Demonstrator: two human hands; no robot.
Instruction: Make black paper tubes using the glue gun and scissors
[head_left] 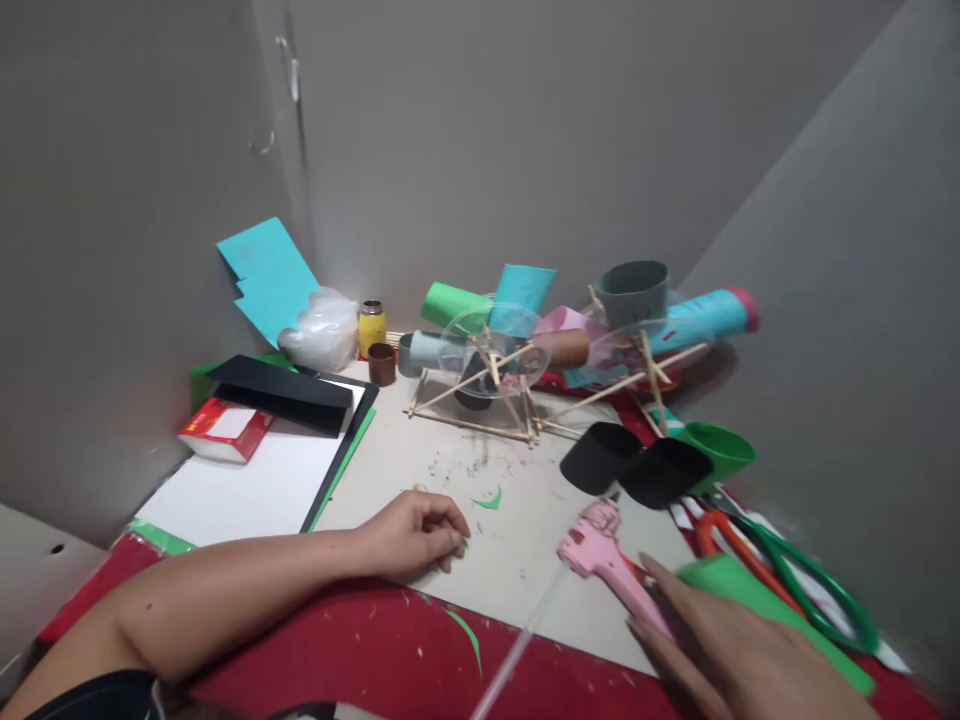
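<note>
At the near right, the right hand (pixel 757 640) meets a pink glue gun (pixel 600 550).

Its fingers part around the handle (pixel 637 597); whether they press it, I can't tell. The left hand (pixel 416 535) lies loosely curled on the pale board (pixel 495 560), any pinch unclear. Beyond the gun, two black tubes (pixel 600 458) lie loose, apparently left to fix; farther back, wheels with coloured tubes (pixel 523 300) look largely assembled on stick frames (pixel 472 430).

A small craft corner is being indicated by a glue gun (pixel 594 545): beyond it paper tubes (pixel 667 474), a stick frame (pixel 472 427) and close grey walls (pixel 480 150) are being seen, to its right scissors (pixel 864 630), to its left stacked paper sheets (pixel 255 505).
</note>
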